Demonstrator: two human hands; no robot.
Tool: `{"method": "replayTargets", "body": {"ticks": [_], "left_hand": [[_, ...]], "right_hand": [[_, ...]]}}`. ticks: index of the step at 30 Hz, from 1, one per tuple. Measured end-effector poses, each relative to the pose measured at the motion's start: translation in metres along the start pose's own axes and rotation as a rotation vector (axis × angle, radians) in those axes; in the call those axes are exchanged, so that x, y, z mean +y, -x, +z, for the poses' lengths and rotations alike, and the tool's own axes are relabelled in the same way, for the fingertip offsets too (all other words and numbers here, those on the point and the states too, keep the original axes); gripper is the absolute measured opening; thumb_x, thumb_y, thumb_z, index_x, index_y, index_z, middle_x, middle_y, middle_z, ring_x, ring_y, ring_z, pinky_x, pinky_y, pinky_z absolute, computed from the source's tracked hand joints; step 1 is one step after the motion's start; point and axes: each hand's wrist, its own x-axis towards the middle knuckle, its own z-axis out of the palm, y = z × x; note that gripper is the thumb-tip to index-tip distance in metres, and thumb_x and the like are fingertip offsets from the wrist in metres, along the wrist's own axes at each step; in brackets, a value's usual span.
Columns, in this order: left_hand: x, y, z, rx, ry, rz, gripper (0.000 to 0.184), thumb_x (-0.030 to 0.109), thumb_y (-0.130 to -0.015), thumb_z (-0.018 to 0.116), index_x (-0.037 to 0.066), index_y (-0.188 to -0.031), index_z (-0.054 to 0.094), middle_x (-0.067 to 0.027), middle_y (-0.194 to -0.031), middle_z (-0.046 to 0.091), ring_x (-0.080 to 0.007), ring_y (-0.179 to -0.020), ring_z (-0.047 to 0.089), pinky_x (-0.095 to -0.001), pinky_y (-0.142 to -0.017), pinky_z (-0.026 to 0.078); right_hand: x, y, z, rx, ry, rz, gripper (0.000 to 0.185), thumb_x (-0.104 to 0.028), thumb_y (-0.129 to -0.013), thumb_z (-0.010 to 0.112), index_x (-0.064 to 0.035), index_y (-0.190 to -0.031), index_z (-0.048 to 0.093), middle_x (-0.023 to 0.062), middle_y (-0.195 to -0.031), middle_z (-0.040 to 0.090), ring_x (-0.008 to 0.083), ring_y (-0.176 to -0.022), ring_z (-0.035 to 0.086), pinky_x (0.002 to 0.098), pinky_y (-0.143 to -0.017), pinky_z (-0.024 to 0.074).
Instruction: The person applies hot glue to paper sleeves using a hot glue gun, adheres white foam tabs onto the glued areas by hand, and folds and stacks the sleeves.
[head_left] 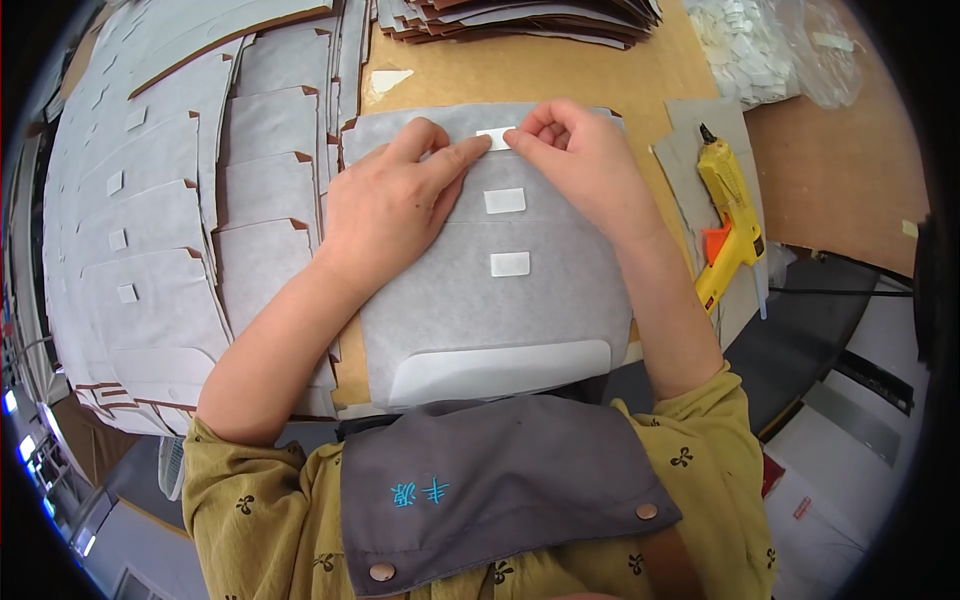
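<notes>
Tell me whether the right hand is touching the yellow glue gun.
Apart. The head view shows it: bare table and part of the grey board lie between the right hand and the glue gun.

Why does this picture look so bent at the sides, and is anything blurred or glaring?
Head view: a wide lens probably bends the edges, as the corners go black and the left stack bows outward; head view: hands look fairly sharp, with only soft shadows; head view: the bag glints, and small lights at far left look washed out.
</notes>
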Motion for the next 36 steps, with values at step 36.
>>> {"method": "replayTargets", "body": {"ticks": [36], "left_hand": [[0.001,-0.002,-0.010,0.089,0.362,-0.253,0.025,0.012,-0.097,0.059,0.012,-0.121,0.057,-0.0066,-0.087,0.063,-0.0191,-0.062,0.059,-0.0317,-0.059,0.048]], "right_hand": [[-0.022,0.007,-0.006,0.331,0.732,-0.438,0.041,-0.041,-0.091,0.066,-0.0174,-0.124,0.064,0.0049,-0.094,0.058,0.0247,-0.084,0.064,0.0366,-0.067,0.0522]]}}
